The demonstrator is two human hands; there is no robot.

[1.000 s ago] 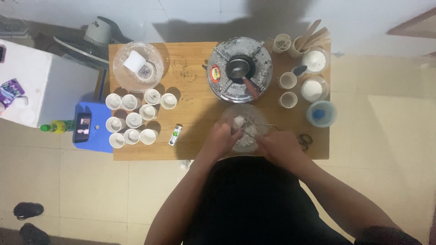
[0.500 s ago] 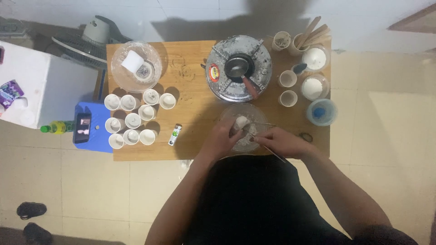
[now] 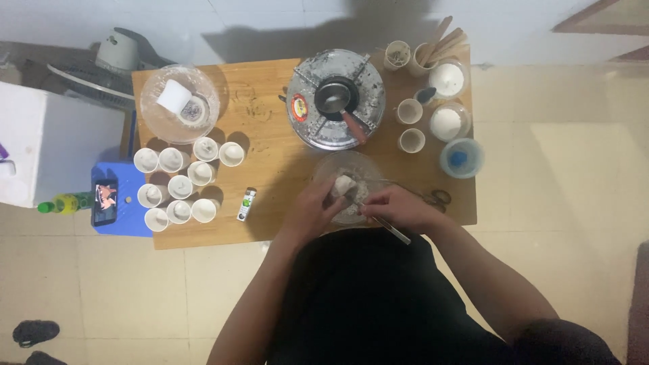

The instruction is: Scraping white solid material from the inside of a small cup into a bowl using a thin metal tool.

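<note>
Head view: our left hand [image 3: 312,211] has its grip closed around a pale lump [image 3: 343,184] held over the clear bowl [image 3: 357,164], which sits at the near edge of the wooden surface [image 3: 270,149]. Our right hand [image 3: 400,207] grips a thin metal utensil [image 3: 392,228], its handle pointing back toward us. White paper cups [image 3: 177,182] cluster at left; a round metal pot [image 3: 336,99] stands beyond the bowl, scissors [image 3: 441,198] just right of the right hand.

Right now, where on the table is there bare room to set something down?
Bare wood lies between the cups and the stove, around the lighter. The right end, by the jars and scissors, is crowded.
</note>
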